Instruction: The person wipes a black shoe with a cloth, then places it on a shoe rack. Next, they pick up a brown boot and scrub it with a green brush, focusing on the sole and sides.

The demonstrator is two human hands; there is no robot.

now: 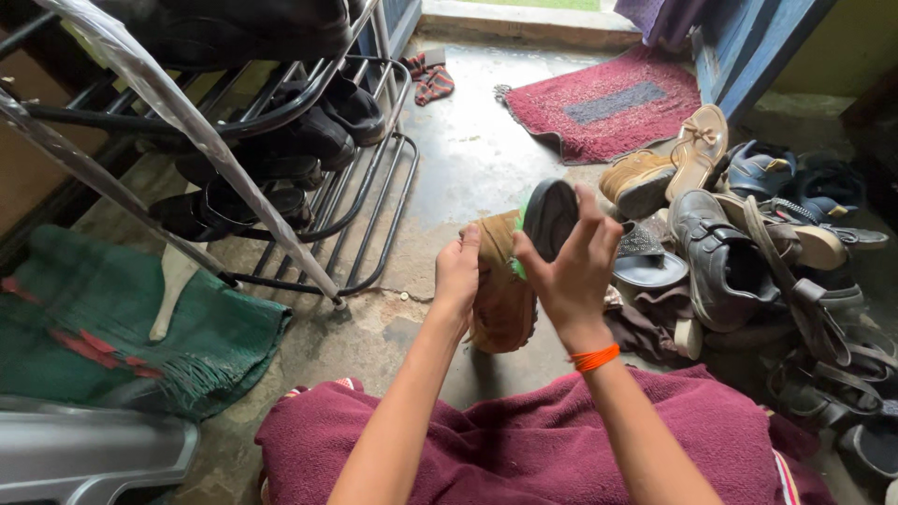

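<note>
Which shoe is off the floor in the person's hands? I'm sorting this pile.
The tan shoe, gripped by left hand and right hand; the others lie heaped on the floor.

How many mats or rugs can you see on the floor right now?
2: a red doormat by the doorway at the top, and a green mat at left beside the shoe rack. Others may be out of view.

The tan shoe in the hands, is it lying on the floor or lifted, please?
Lifted: both hands, left and right, hold the tan shoe above the floor, heel up.

Tan shoe (500,290) with green-edged dark sole, orange wrist thread (596,358), red doormat (603,103) with grey centre.
</note>
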